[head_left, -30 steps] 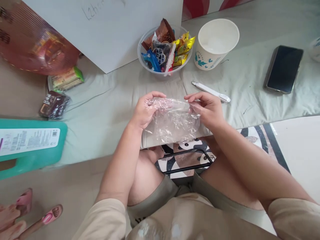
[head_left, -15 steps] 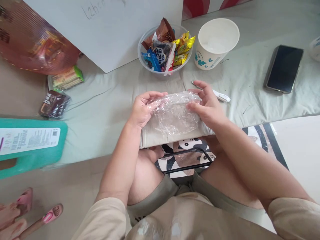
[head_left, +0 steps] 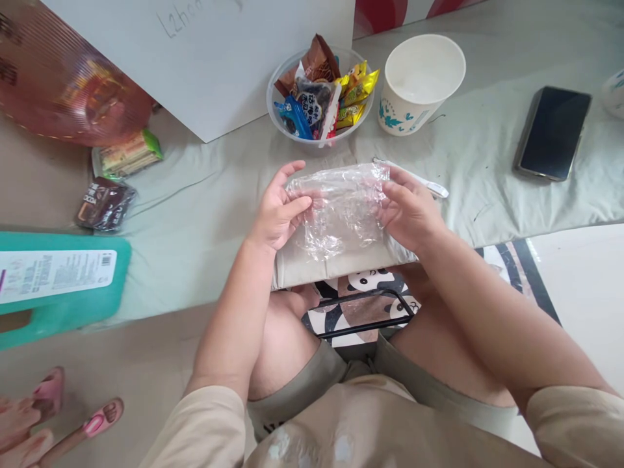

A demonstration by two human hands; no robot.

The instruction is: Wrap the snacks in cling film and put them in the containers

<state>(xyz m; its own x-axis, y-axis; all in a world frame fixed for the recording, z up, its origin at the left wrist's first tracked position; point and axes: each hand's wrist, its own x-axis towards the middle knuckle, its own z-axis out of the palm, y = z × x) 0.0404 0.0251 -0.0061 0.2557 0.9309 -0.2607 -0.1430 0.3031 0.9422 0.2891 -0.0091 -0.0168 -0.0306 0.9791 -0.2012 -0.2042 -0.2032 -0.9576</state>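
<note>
A crinkled clear plastic bag [head_left: 341, 211] is stretched between both hands, above the front edge of the cloth-covered table [head_left: 195, 253]. My left hand [head_left: 280, 211] pinches its left side between thumb and fingers, with the index finger raised. On the other side, my right hand [head_left: 409, 205] grips the bag's right edge, thumb on top and the other fingers partly hidden behind the film. Just behind my right hand lies a slim white pen-like tool [head_left: 429, 185], partly covered by the hand.
A clear bowl [head_left: 319, 144] of wrapped snacks and a white paper cup [head_left: 424, 71] stand behind the hands. A phone [head_left: 554, 133] lies right. Left are a white board [head_left: 219, 65], a brown snack packet [head_left: 104, 203] and a green plastic stool-like object [head_left: 117, 286]. Another person's feet [head_left: 104, 416] show lower left.
My left index finger has lifted and its thumb has come over the bag. My right hand has shifted its fingers along the bag's right edge, and the film is spread flatter.
</note>
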